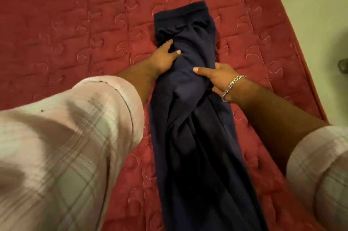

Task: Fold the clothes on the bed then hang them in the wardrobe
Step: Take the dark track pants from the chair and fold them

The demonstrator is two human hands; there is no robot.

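Head view: navy trousers (190,110) lie lengthwise on the red quilted bed (75,23), waistband at far end. Left hand (165,57) & right hand (216,78) each pinch cloth at opp. edges mid-garment. Risk: bunched fabric between them sets a crooked fold

Setting: bedroom in a home. Evidence: a bed (79,23) fills nearly the whole view, covered by a red quilted spread (244,14) stitched in squares with curl motifs. A dark navy garment (190,117) lies lengthwise on it, waistband at the far end. Pale floor (320,4) shows past the bed's right edge. Person wears a plaid shirt sleeve (66,136), domestic dress.
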